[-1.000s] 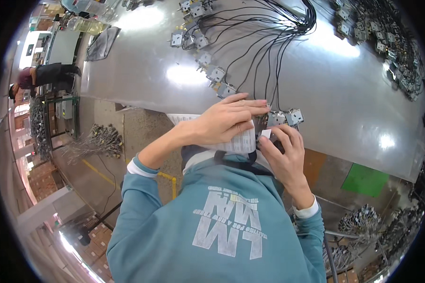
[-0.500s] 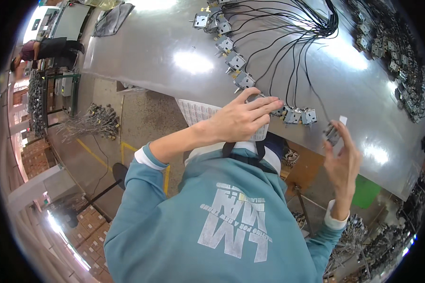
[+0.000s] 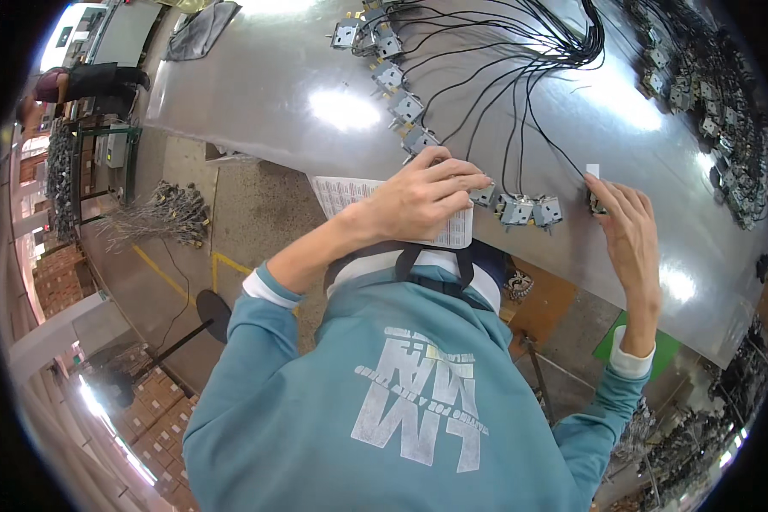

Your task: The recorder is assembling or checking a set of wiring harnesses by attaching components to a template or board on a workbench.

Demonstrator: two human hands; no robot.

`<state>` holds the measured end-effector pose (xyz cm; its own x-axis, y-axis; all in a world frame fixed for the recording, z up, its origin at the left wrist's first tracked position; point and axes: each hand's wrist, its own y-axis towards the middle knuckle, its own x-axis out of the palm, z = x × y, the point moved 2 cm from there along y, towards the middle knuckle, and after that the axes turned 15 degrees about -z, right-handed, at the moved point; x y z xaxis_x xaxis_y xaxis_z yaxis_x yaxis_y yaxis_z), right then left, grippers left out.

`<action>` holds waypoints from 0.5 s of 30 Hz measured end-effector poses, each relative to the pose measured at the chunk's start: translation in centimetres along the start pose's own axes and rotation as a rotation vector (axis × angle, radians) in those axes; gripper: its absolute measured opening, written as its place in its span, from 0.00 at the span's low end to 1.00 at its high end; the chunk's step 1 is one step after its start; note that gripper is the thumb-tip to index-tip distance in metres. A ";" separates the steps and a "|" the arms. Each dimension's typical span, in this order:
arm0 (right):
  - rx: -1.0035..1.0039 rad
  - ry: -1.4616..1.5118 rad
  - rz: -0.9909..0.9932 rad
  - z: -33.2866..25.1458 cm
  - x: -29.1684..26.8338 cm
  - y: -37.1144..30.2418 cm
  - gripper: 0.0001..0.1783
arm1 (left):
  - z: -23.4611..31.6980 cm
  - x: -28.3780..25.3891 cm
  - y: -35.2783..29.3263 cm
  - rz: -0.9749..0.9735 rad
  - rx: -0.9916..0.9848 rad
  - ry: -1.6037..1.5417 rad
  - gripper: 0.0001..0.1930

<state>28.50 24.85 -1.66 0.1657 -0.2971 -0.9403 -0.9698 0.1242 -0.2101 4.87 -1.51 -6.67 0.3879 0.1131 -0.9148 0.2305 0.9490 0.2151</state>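
Note:
My right hand [image 3: 630, 226] has its fingers closed on a small grey metal box [image 3: 596, 203] wired to a black cable, just above the metal table. A white tag [image 3: 593, 171] sticks up beside its fingertips. Over the table's near edge, my left hand [image 3: 422, 198] lies across a printed white sheet [image 3: 341, 194], fingers stretched and apart. Its fingertips touch or cover part of a row of similar boxes, among them one [image 3: 517, 212] to the right and one [image 3: 418, 141] beyond the hand. Black cables [image 3: 572, 53] run from these boxes into one bundle.
A large pile of wired metal boxes [image 3: 708, 107] covers the table's right side. On its far left corner lies a grey cloth [image 3: 200, 32]. Cable bundles [image 3: 166, 213] stand on the floor at left, near a round black stool [image 3: 213, 314]. Another person [image 3: 77, 84] is at the far left.
My right hand has moved farther out over the table with its box, and its fingers now cover more of it. My left hand stays at the sheet. The view has shifted slightly.

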 end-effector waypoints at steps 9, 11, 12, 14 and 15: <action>-0.119 0.304 0.318 -8.7 3.2 0.2 0.47 | 1.2 -0.2 0.0 0.033 -0.014 0.049 0.07; -0.211 0.359 0.346 -10.3 4.2 1.7 0.45 | 1.3 0.0 0.3 0.020 -0.006 0.071 0.06; -0.207 0.328 0.359 -10.7 4.9 2.7 0.42 | 1.3 0.2 0.2 0.020 -0.011 0.097 0.06; -0.204 0.302 0.374 -10.7 5.8 3.7 0.39 | 1.2 0.2 0.1 0.016 -0.018 0.125 0.07; -0.196 0.255 0.378 -10.4 6.1 3.9 0.37 | 1.2 0.3 0.1 0.021 -0.012 0.125 0.07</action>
<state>23.85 13.68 -5.39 -0.2299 -0.4912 -0.8402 -0.9729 0.0953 0.2105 6.11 -1.72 -6.46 0.2778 0.1683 -0.9458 0.2126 0.9494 0.2314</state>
